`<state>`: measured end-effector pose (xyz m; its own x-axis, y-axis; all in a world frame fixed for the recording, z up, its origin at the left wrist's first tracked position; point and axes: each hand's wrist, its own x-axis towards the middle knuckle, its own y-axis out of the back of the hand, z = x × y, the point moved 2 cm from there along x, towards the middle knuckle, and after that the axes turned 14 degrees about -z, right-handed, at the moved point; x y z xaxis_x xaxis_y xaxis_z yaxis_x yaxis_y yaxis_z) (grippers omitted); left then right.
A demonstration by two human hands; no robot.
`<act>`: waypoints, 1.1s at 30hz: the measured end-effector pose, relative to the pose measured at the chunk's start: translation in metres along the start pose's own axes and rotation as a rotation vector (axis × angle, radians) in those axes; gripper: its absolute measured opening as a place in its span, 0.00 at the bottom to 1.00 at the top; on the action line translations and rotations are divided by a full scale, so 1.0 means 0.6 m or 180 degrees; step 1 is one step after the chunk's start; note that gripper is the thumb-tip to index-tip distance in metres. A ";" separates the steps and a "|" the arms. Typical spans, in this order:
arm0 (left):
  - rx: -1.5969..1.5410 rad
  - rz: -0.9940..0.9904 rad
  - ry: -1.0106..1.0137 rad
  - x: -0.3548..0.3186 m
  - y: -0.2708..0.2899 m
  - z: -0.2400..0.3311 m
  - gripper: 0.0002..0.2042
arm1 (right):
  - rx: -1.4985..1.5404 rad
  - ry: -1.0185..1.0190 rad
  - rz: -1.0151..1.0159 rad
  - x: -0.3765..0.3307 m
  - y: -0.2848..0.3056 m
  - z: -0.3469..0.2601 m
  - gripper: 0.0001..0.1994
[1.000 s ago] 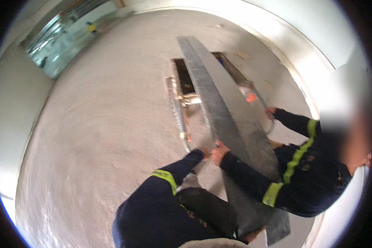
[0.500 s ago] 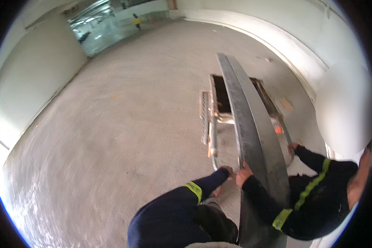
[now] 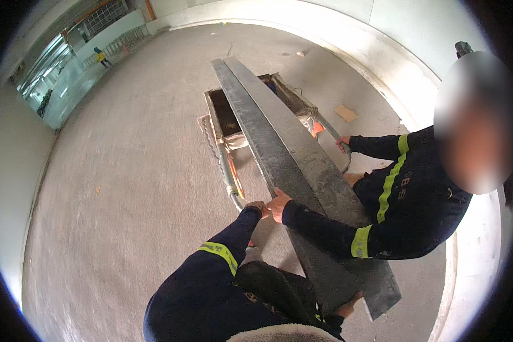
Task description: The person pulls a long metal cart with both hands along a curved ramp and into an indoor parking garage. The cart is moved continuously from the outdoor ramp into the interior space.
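Two long, dark grey boards lie side by side across an open-box handcart with pipe handles, sloping toward me. My left hand is closed around the cart's handle bar, close to the boards' left edge. Under the near end of the boards, my right hand grips the edge; some of its fingers are hidden. Beside my left hand, a co-worker's hand rests at the boards' edge. The co-worker's other hand holds the cart's right handle.
The co-worker stands close on the right, in a dark jacket with yellow bands. A pale curved wall runs along the right, another wall along the left. A cardboard scrap lies on the floor. Far left, a person in yellow stands.
The cart, boards and co-worker appear farther left and higher in view. The boards' near end and my right hand beneath it now show. My left hand keeps its hold on the handle.
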<state>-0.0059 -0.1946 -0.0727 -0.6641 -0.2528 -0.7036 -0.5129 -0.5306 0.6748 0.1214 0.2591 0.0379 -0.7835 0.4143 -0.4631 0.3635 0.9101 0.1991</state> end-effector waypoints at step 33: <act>-0.0027 0.0390 0.0044 -0.116 -0.048 -0.083 0.16 | 0.0325 -0.0034 -0.0109 -0.114 0.033 0.078 0.46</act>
<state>0.0823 -0.2022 -0.0539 -0.7139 -0.3275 -0.6189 -0.4236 -0.5018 0.7541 0.2057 0.2484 0.0332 -0.7912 0.3824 -0.4773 0.3867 0.9174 0.0941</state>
